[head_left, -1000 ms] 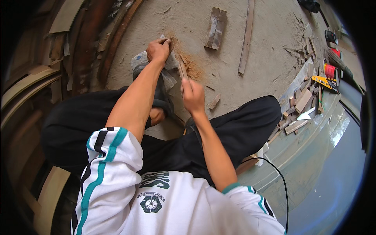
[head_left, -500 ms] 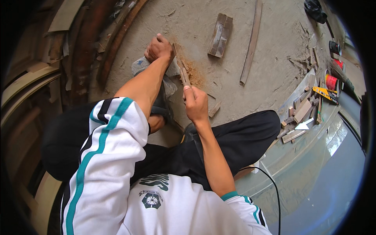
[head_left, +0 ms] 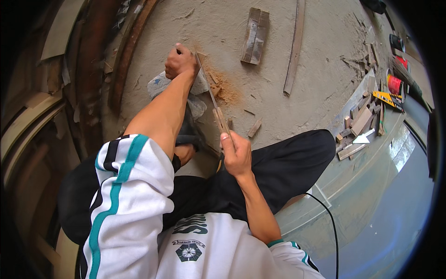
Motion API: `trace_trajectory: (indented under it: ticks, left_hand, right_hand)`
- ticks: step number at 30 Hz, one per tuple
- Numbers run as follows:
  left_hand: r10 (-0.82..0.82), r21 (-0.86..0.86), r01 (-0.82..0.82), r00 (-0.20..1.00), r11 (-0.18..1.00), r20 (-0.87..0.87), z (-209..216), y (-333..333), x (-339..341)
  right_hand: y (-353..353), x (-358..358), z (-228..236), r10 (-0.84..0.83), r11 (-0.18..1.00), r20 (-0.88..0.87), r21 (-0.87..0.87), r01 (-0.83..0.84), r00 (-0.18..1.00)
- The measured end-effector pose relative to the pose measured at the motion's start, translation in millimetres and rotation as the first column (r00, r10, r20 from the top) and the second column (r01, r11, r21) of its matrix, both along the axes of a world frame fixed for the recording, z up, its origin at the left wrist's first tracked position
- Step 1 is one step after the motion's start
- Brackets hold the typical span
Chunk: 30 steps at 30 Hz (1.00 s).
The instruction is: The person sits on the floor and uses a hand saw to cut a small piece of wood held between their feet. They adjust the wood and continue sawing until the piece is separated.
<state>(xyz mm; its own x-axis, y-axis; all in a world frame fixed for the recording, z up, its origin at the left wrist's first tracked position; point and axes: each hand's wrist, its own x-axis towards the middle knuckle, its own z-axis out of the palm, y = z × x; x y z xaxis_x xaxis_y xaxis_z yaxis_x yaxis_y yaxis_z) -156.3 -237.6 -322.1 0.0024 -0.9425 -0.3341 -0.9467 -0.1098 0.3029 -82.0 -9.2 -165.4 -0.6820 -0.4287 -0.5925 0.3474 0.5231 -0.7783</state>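
My right hand is closed round the wooden handle of a handsaw. Its narrow blade runs forward and slightly left, up to beside my left hand. That left hand is closed in a fist over a piece of wood, of which only a short brown end shows past the blade. Beneath the left hand and forearm lies a pale stone block. Orange sawdust and small offcuts are scattered on the floor just right of the blade.
Ahead lie a short pair of wood blocks and a long thin strip. At right are a pile of offcuts, a yellow-handled tool and a red can. Curved boards stand at left. A black cable curves nearby.
My right hand has drawn the saw back toward my body, baring more of the blade. The left hand stays closed at the stone block; the whole view has shifted a little.
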Motion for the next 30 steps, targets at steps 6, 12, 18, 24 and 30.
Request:
trace_trajectory:
  ticks: [6,12,18,24,30]
  left_hand:
    - [0.006,0.007,-0.005,1.000,1.000,-0.025,-1,3,2]
    - [-0.012,-0.001,0.012,0.999,1.000,-0.030,-3,4,1]
    - [0.003,-0.005,-0.003,1.000,1.000,-0.027,1,1,3]
    - [0.001,-0.012,-0.001,1.000,1.000,-0.016,2,5,1]
    - [-0.017,-0.023,0.016,0.999,1.000,-0.047,-4,3,5]
  right_hand:
    - [-11,-15,22,0.031,0.998,-0.028,0.047,-0.029,0.999]
    - [-10,-7,12,0.056,0.998,-0.070,0.035,-0.054,0.996]
    - [-15,-12,21,0.015,1.000,-0.057,0.014,-0.014,0.998]
    - [-15,-11,22,0.061,0.998,-0.079,0.022,-0.059,0.995]
    - [-1,4,-4,0.072,0.997,-0.114,-0.027,-0.075,0.991]
